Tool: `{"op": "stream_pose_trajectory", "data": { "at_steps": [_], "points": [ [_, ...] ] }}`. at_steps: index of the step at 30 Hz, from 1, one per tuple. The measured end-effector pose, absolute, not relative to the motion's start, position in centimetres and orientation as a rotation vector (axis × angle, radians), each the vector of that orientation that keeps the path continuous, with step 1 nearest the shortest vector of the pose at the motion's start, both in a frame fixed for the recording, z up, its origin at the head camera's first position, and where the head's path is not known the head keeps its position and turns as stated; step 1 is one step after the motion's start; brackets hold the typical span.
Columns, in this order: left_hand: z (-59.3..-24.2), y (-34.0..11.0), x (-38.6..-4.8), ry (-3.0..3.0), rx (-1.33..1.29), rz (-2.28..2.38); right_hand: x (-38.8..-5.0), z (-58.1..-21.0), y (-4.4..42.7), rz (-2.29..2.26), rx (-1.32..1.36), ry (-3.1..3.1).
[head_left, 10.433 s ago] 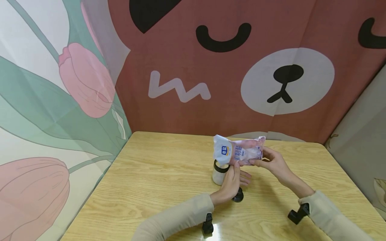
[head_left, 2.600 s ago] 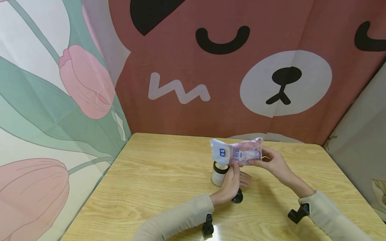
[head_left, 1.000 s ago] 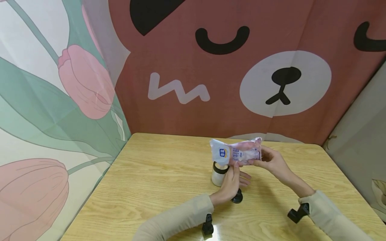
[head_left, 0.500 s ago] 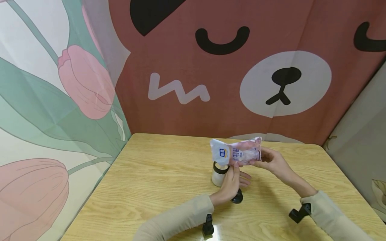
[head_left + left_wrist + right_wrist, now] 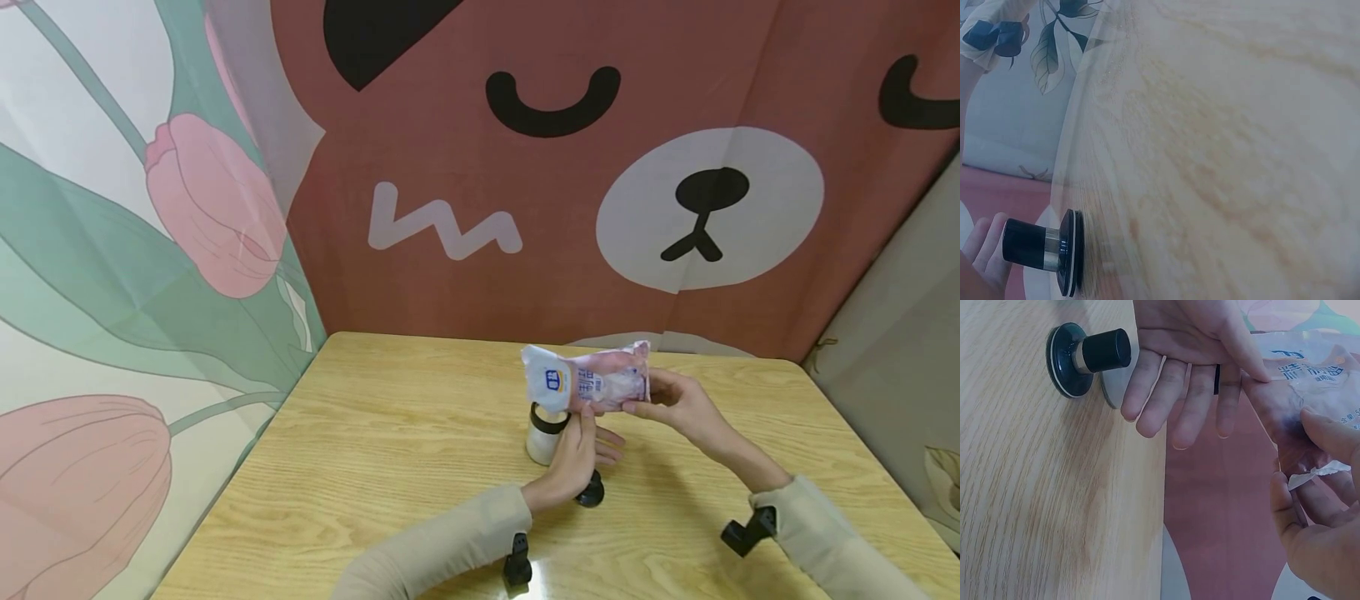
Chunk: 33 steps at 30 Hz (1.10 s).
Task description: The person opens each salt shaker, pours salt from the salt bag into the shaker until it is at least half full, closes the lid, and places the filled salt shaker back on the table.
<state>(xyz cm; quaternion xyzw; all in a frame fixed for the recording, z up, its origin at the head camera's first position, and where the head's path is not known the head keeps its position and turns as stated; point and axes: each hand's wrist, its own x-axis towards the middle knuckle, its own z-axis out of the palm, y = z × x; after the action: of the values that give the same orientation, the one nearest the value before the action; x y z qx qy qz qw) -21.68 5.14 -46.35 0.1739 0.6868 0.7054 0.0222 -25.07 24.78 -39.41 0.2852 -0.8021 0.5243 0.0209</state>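
A pink and white plastic bag of salt (image 5: 592,377) is held lying nearly level over a jar (image 5: 542,447) with a black rim. My right hand (image 5: 688,410) pinches its right end between thumb and fingers. Under the bag, my left hand (image 5: 576,458) stands beside the jar with straight fingers spread, its thumb touching the bag's lower side. The bag's white left end lies over the jar's mouth and partly hides it. In the right wrist view, the bag (image 5: 1310,384) looks part full and crumpled. Whether salt is falling cannot be seen.
A black lid with a knob (image 5: 591,490) sits on the wooden table (image 5: 390,450) just behind the left hand; the right wrist view shows the lid (image 5: 1071,359) close to the left fingers. Printed cloths (image 5: 450,292) hang around the table's far and side edges.
Since the oldest frame, the bag has moved slightly left relative to the jar. In the last second, the right hand and forearm have shifted a little to the right; the left hand keeps its place.
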Motion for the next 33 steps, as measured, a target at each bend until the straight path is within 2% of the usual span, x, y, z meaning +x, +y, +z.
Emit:
{"op": "stream_pose_trajectory", "data": {
  "at_steps": [33],
  "points": [
    [-46.49,5.15,-21.80,2.117,0.543,2.194,-24.83,-38.93,24.43,1.669,0.858,-2.505]
  ]
}}
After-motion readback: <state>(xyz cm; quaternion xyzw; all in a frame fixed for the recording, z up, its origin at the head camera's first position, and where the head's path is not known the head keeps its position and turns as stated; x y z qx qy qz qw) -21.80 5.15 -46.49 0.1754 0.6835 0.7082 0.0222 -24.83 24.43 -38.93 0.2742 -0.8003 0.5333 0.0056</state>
